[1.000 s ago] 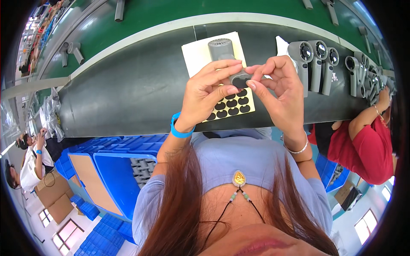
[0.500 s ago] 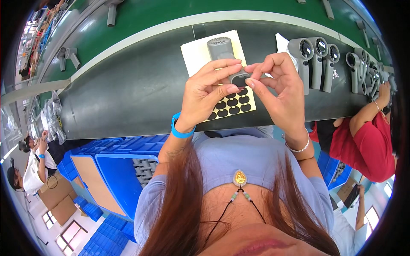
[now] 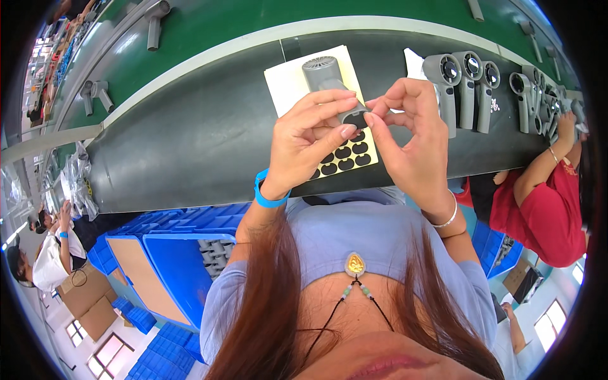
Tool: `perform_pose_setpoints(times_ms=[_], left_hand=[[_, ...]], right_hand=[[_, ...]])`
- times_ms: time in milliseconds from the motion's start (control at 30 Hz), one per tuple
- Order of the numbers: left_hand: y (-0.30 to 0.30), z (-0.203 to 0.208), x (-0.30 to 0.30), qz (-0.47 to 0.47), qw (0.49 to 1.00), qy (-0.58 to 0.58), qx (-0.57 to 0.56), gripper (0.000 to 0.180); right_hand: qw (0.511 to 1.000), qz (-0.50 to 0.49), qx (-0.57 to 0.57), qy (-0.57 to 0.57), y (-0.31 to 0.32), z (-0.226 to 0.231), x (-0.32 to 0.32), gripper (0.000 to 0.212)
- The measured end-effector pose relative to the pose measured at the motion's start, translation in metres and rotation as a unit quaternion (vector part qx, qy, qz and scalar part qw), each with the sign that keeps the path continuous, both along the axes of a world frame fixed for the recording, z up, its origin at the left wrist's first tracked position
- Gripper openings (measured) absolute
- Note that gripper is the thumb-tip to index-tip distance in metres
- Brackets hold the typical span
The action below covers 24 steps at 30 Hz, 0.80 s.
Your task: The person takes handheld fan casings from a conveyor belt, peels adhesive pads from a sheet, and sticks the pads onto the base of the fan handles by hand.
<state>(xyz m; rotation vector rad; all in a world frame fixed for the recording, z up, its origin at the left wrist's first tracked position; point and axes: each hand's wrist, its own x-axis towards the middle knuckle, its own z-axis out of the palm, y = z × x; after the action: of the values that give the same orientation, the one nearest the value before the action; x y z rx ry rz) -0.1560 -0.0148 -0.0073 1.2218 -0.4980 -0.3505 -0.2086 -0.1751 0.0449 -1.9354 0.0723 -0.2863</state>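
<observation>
My left hand (image 3: 311, 130) is wrapped round a grey handheld fan (image 3: 320, 75), whose vented round head points away from me and whose handle end faces me. A black oval sticker (image 3: 354, 120) with a small notch covers that end. At the sticker's right edge, the thumb and forefinger of my right hand (image 3: 408, 130) are pinched together, the thumb tip touching it. Beneath the hands lies a pale yellow sheet (image 3: 352, 60) on the dark mat, carrying rows of black oval stickers (image 3: 345, 164). My left hand hides part of the rows.
Several grey fans (image 3: 467, 88) stand lined up right of the sheet. A green conveyor (image 3: 266, 16) bearing more fans (image 3: 154, 25) runs along the far side. Clear plastic bags (image 3: 77, 180) lie at the left end. Blue crates (image 3: 183, 272) stand below. A person in red (image 3: 538, 202) works at right.
Fans on the conveyor have shifted left. My hands stay at the handle end with only slight finger movement, and the sticker's notch now shows more plainly.
</observation>
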Motion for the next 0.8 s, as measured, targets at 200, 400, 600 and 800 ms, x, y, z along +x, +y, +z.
perform_pose_setpoints(times_ms=[200, 400, 600, 800], left_hand=[[0.005, 0.004, 0.007, 0.029, 0.999, -0.028, 0.011, 0.032], [-0.004, -0.015, 0.117, 0.099, 0.915, -0.332, 0.205, 0.025], [-0.037, -0.044, 0.275, 0.072, 0.763, -0.580, 0.276, 0.018], [-0.026, -0.063, 0.301, 0.063, 0.708, -0.583, 0.394, 0.038]], right_hand=[[0.987, -0.051, -0.143, -0.045, -0.004, -0.003, 0.004, 0.040], [0.988, -0.046, -0.144, -0.027, -0.025, -0.039, 0.028, 0.026], [0.990, -0.008, -0.136, 0.035, -0.025, -0.087, 0.032, 0.014], [0.988, 0.039, -0.146, 0.035, -0.001, -0.112, 0.019, 0.015]])
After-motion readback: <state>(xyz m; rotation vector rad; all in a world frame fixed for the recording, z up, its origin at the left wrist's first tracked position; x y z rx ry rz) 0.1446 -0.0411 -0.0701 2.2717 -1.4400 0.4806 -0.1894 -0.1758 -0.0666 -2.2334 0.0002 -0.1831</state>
